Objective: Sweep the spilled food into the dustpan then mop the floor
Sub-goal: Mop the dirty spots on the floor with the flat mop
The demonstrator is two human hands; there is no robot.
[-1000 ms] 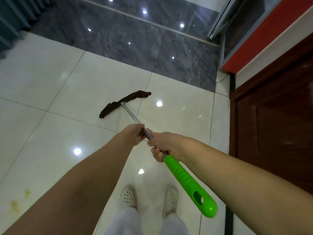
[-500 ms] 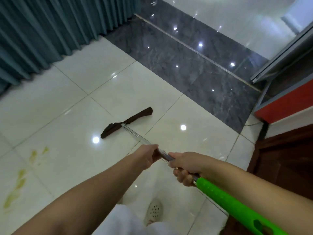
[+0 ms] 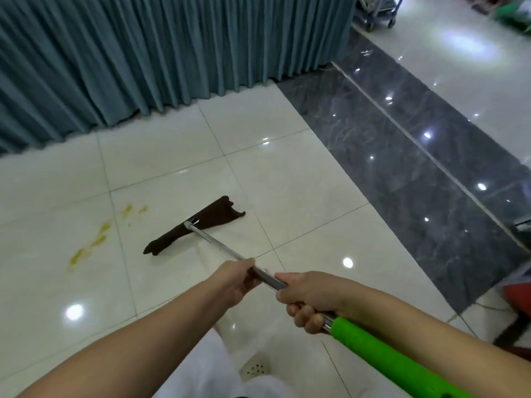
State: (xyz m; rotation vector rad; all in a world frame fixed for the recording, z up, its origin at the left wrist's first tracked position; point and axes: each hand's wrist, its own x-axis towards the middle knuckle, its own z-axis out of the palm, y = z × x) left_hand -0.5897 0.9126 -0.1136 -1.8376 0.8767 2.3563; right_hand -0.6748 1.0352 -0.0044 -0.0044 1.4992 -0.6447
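A flat mop with a dark brown cloth head (image 3: 195, 229) lies on the white tiled floor, its metal pole (image 3: 218, 245) running back to a bright green grip (image 3: 382, 354). My left hand (image 3: 235, 278) is closed around the metal pole. My right hand (image 3: 309, 297) grips the pole just above the green grip. A yellow smeared stain (image 3: 92, 244) marks the tiles to the left of the mop head, a short gap away. No dustpan is in view.
A teal pleated curtain (image 3: 143, 58) hangs along the far left. A band of dark grey marble floor (image 3: 402, 156) runs diagonally on the right. My white trousers and a white perforated shoe (image 3: 255, 369) show below. A metal cart base (image 3: 376, 15) stands far back.
The view has swung left, bringing the curtain and the whole yellow stain into sight. The mop head now lies closer to the stain. Both hands keep their grip on the pole.
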